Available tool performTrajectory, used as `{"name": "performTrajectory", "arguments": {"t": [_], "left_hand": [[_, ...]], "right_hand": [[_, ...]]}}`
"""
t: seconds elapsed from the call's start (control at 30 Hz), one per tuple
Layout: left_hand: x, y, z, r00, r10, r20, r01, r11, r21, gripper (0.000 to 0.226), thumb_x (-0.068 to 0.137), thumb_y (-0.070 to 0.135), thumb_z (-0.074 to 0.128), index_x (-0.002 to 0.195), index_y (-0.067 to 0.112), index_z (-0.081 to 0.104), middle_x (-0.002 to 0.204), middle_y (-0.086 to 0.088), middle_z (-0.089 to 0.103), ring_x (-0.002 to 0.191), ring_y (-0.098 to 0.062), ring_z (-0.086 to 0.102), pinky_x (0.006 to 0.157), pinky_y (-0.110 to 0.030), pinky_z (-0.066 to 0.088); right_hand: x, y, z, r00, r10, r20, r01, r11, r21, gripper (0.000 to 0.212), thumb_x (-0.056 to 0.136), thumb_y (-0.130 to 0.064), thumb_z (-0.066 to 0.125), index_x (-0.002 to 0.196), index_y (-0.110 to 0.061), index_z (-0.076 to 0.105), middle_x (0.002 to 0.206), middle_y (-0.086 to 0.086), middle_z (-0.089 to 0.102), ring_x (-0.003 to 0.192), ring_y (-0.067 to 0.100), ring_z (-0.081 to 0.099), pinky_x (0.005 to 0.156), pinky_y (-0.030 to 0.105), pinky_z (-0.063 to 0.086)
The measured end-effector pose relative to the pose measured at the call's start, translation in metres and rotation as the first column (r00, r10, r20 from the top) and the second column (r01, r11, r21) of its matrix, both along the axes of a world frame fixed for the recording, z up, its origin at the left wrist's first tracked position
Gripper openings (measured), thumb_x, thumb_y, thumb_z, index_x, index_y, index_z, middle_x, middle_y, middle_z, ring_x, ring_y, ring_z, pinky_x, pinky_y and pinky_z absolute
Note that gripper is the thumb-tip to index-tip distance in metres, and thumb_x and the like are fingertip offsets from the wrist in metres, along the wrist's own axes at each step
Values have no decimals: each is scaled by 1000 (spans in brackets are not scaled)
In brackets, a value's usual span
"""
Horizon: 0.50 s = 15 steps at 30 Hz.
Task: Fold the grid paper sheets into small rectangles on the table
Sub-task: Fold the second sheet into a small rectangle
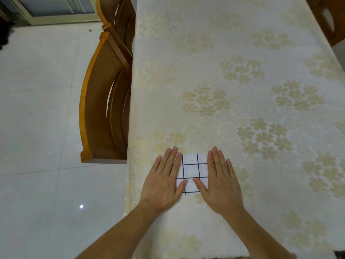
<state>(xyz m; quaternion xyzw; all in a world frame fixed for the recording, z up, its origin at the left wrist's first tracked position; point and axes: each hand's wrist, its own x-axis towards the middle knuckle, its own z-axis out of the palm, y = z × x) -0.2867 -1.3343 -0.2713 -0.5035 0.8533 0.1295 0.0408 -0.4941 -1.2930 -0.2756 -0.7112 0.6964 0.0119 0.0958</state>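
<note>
Both hands are lying flat with fingers spread, the left hand (166,181) and right hand (221,181) pressing the side edges of the folded grid paper (194,171) between them. The paper is sitting near the table (233,75) front edge, and wooden chairs (104,101) are standing farther left.

Bare forearms, no sleeves; hands (192,186) bare, no rings, no watch.

The paper (194,171) was white, ruled with a black grid of large squares. The tablecloth (233,71) was cream with pale gold flower clusters. The chairs (100,109) were orange-brown wood. The floor (41,109) was glossy white tile with thin grey joints.
</note>
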Motion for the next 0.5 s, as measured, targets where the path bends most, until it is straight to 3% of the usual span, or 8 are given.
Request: {"name": "performTrajectory", "arguments": {"t": [0.33, 0.37, 0.43, 0.5], "left_hand": [[1, -1, 21, 1000, 3, -17, -1, 996, 88, 73, 101, 57, 12, 155, 15, -14, 163, -4, -22, 150, -19, -21, 124, -40, -1], [4, 0, 27, 994, 65, -83, -58, 995, 84, 72, 102, 52, 18, 157, 14, -8, 165, -5, -15, 152, -21, -13, 125, -39, 3], [11, 6, 39, 910, 301, -284, -294, 953, 67, 63, 101, 37, 40, 155, 9, 24, 162, -11, 23, 148, -27, 24, 120, -35, 23], [19, 12, 45, 754, 512, -411, -511, 851, 123, 41, 98, 22, 55, 136, 9, 52, 138, -11, 50, 118, -24, 55, 98, -25, 44]], "right_hand": [[-1, -2, 14, 999, -4, 42, 1, 998, 56, 86, 99, -68, 18, 158, -9, 0, 167, 9, -7, 154, 23, -4, 124, 44, 13], [-4, -2, 18, 997, -7, 73, 3, 998, 55, 83, 100, -66, 21, 158, -12, -2, 167, 7, -10, 154, 21, -7, 124, 41, 10], [-13, 3, 30, 984, -105, 142, 99, 994, 48, 76, 102, -55, 35, 159, -16, 4, 168, 6, -1, 154, 21, 3, 122, 37, 14], [-23, 11, 41, 942, -271, 196, 282, 959, -28, 63, 98, -38, 54, 152, -13, 34, 153, 12, 41, 138, 29, 41, 109, 42, 41]]}}
